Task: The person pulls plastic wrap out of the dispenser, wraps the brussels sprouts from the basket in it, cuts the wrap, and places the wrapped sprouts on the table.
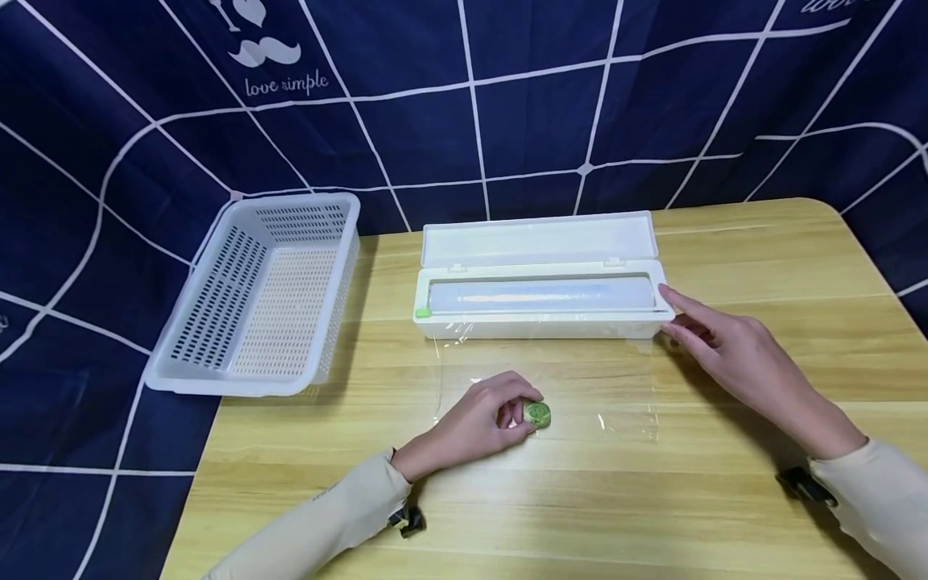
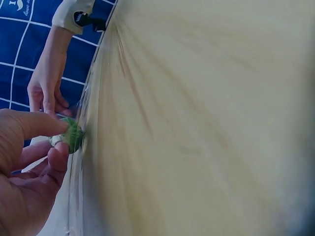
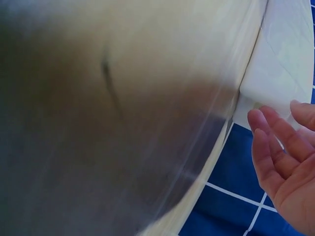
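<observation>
Between its thumb and fingertips my left hand (image 1: 487,412) pinches a small green Brussels sprout (image 1: 537,415). The sprout is on a sheet of clear cling film (image 1: 587,395) spread on the table; in the left wrist view the sprout (image 2: 73,135) shows green leaves and a paler base. This film comes out over the front edge of a white cling film box (image 1: 544,329), whose lid (image 1: 540,242) stands tipped back. Inside lies the film roll (image 1: 544,296). My right hand (image 1: 739,358) holds the box's right end with thumb and fingertips, also seen in the right wrist view.
A white slotted plastic basket (image 1: 283,310) stands at the table's left, its near left part over the edge. A green slider (image 1: 423,312) sits at the box's left front corner. Dark blue gridded cloth (image 1: 536,121) hangs behind the wooden table (image 1: 616,515).
</observation>
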